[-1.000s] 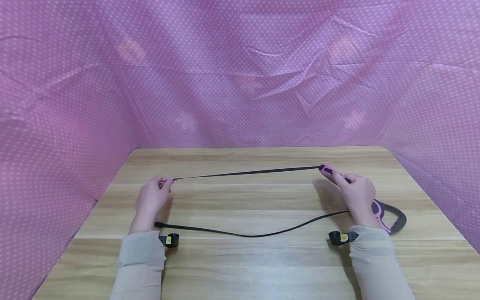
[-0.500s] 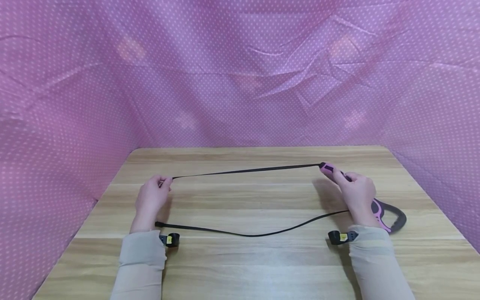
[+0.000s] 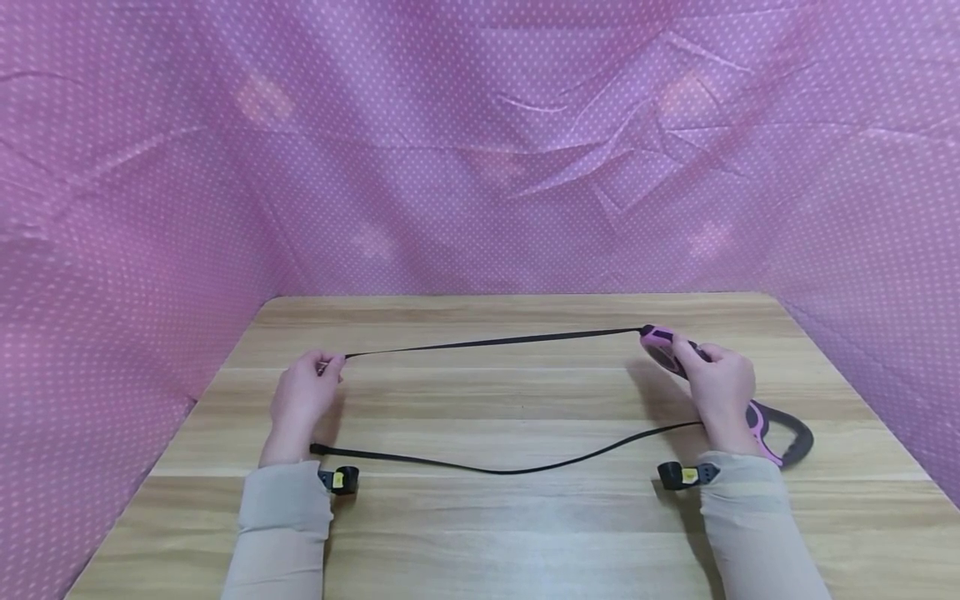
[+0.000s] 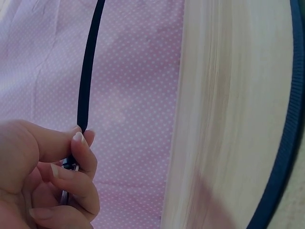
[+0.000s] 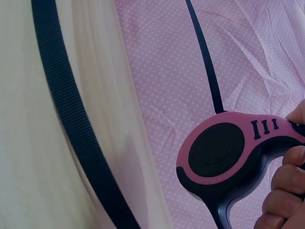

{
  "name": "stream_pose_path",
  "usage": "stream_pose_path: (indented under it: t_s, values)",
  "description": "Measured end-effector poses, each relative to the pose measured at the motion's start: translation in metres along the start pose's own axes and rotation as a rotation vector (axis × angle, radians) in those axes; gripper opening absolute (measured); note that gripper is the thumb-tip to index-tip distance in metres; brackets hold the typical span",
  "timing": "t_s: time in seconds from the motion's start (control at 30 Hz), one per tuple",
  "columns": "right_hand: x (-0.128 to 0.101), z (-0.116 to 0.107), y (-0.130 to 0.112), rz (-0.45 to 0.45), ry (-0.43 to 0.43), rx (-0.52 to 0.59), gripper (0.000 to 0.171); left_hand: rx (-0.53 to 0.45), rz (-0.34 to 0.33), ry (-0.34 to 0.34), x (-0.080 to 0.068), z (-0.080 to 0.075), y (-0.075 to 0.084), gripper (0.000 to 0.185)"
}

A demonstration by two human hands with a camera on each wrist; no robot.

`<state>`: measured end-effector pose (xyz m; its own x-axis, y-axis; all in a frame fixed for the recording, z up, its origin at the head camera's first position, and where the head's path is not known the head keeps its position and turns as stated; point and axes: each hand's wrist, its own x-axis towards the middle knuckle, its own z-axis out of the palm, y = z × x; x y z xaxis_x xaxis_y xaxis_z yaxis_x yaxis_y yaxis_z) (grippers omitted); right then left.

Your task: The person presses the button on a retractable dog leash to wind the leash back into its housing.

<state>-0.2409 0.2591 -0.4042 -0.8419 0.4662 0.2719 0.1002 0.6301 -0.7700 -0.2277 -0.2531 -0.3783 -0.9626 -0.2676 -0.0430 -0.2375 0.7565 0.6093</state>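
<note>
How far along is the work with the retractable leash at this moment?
Done: the black strap is drawn out of the pink leash housing and stretched taut above the table. In hand: the left hand pinches the strap's end and the right hand grips the housing. Left: a slack length lies loose on the table.

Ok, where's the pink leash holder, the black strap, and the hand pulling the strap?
pink leash holder [image 5: 217, 151], right wrist view, round black middle.
black strap [image 3: 495, 342], head view, stretched part.
left hand [image 3: 300, 400], head view, back of hand.

Bare table [image 3: 525, 533] ahead, taut strap [image 3: 495, 342] across, slack strap [image 3: 487, 467] below.
</note>
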Motion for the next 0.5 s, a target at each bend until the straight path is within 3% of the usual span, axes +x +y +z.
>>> stream_pose_path:
  t_s: [0.23,0.5]
  values:
    - [-0.0003,0.0004,0.0002,-0.013,0.033,-0.004,0.054,-0.003,-0.005,0.005,0.0,-0.0008,0.0,0.045]
    - [-0.0011,-0.0018,-0.0045,0.093,0.009,0.056,0.062,-0.003,-0.001,0.013,0.0002,-0.0016,0.0001,0.044]
